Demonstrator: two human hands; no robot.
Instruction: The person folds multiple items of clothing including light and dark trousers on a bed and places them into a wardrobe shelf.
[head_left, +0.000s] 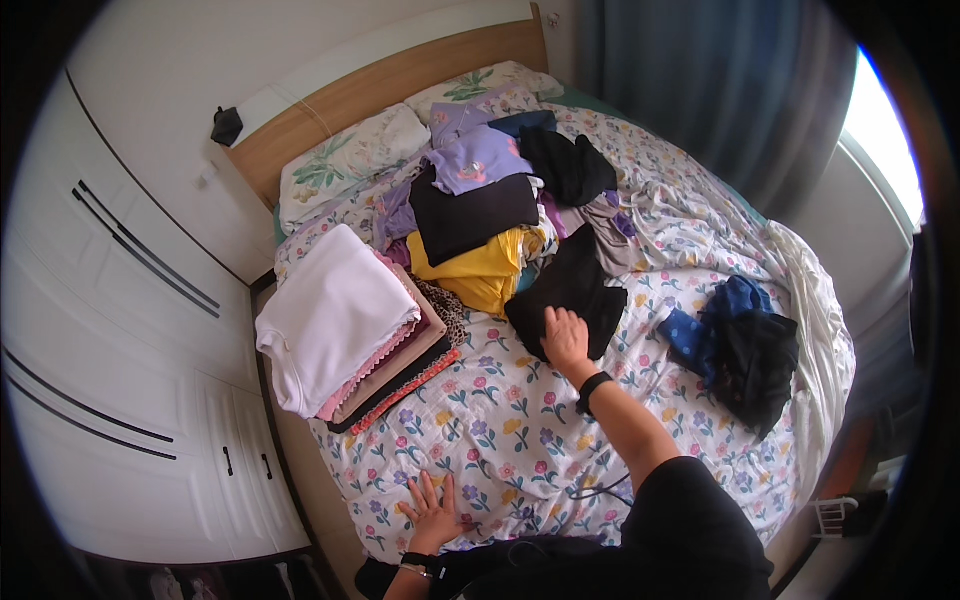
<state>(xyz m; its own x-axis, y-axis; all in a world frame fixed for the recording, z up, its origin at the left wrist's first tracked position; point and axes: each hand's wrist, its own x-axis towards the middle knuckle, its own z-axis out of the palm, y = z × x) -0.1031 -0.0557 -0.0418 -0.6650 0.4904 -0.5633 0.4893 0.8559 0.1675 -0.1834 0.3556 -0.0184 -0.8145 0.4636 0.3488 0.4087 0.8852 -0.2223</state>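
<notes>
My right hand (566, 336), fingers bent, is closed on the near part of a black garment (566, 281) in the middle of the bed. The cloth under the fingers is hidden. My left hand (435, 517) lies flat on the floral bedding (517, 435) at the near edge, fingers spread and holding nothing. Left of the black garment is a neat stack of folded clothes with a white top (341, 322) uppermost. Just beyond are a yellow garment (480, 274), a folded black garment (472, 217) and a lilac one with a pink print (480, 161).
A crumpled black garment (754, 367) and a blue dotted one (688, 341) lie on the right. Further black clothing (570, 165) is heaped near the pillows (360, 161). White wardrobes (142, 300) stand along the left, with a dark curtain (675, 97) and window on the right.
</notes>
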